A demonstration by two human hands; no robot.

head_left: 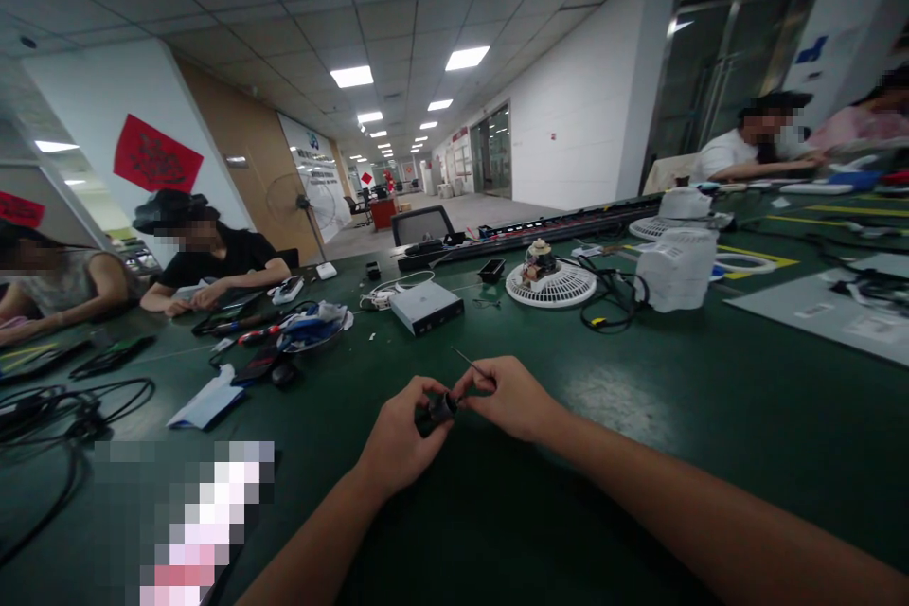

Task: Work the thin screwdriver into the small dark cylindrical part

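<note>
Near the middle of the green table, my left hand (406, 436) is closed round a small dark cylindrical part (441, 407), its round end turned toward my right hand. Thumb and fingertips of my right hand (507, 398) are pinched together at the edge of that part. A thin metal rod (469, 361), like a tweezer or slim screwdriver, sticks out from the right hand toward the upper left. What the right fingertips pinch at the part is too small to make out.
Beyond my hands lie a grey optical drive (427, 305), a small black tray (491, 271) and a white fan grille with a motor (550, 282). A white housing (676, 270) stands right. Cables and a blue cloth (312, 327) lie left. Several people sit around the table.
</note>
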